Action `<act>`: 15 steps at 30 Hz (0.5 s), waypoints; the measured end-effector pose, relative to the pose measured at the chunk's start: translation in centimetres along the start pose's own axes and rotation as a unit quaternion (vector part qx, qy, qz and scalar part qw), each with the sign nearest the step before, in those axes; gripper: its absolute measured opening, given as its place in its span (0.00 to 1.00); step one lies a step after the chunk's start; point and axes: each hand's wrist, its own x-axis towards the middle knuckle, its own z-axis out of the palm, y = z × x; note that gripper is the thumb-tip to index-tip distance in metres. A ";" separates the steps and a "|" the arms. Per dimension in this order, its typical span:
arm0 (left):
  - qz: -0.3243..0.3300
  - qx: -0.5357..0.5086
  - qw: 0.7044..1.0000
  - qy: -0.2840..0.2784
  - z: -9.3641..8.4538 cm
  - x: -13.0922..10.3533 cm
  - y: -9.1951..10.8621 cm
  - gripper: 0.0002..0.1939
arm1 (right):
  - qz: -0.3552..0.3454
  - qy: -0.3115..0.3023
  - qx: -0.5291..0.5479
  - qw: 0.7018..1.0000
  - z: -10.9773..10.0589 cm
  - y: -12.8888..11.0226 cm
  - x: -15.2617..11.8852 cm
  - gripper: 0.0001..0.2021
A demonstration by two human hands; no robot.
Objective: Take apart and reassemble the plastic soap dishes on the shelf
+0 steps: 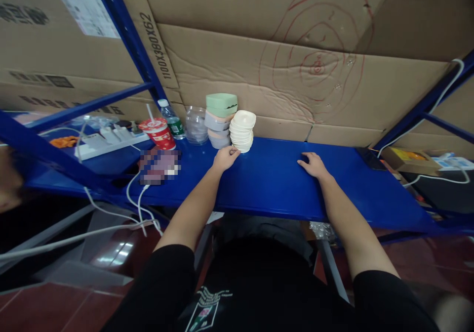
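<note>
A leaning stack of small cream bowls [242, 129] stands on the blue shelf top [266, 184]. At its lower left is my left hand [225, 159], thumb and fingers drawn together against or right beside the lowest bowl. Whether they grip its rim is hidden. My right hand [314, 165] rests over the shelf to the right, holding nothing, with thumb and fingers apart. Directly left of the cream stack, green bowls [221, 102] sit on top of greyish and pinkish ones [218, 137].
Clear plastic containers [196, 127], a water bottle [172, 119] and a red cup with a straw [160, 133] line the left back. A pixelated item [159, 166] and white cables [129, 193] lie nearer. Cardboard [229, 70] walls the back; blue posts [126, 30] frame the sides.
</note>
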 end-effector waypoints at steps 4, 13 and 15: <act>-0.020 0.005 1.000 -0.014 0.2 0.3 -0.3 0.15 | -0.004 -0.012 -0.013 1.000 -0.1 0.5 0.2 0.29; 0.098 0.040 0.976 0.190 -0.3 0.1 2.3 0.19 | 0.001 -0.023 -0.013 1.000 0.0 1.0 0.6 0.30; 0.152 0.060 0.961 0.224 -1.0 0.8 3.9 0.25 | -0.002 -0.027 -0.009 1.000 0.0 0.9 0.6 0.30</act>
